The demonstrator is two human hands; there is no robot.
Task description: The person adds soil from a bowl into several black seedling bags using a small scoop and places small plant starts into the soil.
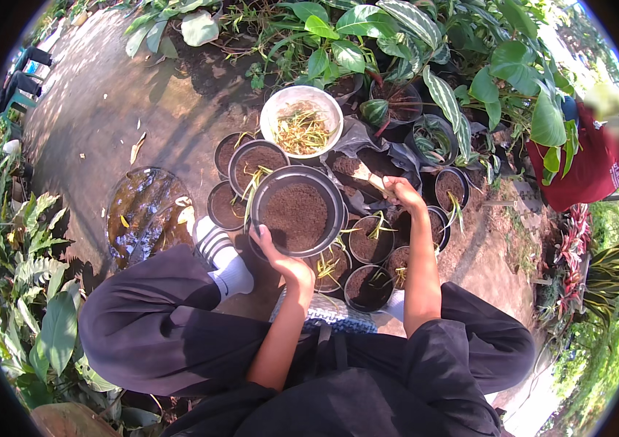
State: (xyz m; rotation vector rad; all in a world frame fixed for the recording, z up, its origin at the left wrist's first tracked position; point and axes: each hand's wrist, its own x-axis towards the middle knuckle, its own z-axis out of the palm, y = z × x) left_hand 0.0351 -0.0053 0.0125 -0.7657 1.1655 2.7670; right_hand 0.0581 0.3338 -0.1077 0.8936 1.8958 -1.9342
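Note:
My left hand (pixel 286 262) grips the near rim of a black plastic pot (pixel 298 212) filled with brown soil, thumb up along its left side. My right hand (pixel 405 192) holds a trowel (pixel 365 173) by its handle, with soil on the blade. The trowel is over a torn black plastic bag (pixel 353 143) of soil, right of the pot. Behind the pot stands a white bucket (pixel 265 117) of green and yellowish plant cuttings. Around and below the held pot are several smaller soil-filled pots (pixel 372 238), some with small strappy-leaved seedlings.
A round dish of dark water (pixel 148 218) with fallen leaves lies at the left. Dense potted foliage (pixel 396 49) lines the far side. A co-worker in a red shirt (pixel 579 158) is at the right. My sandalled foot (pixel 227 262) is beside the pots.

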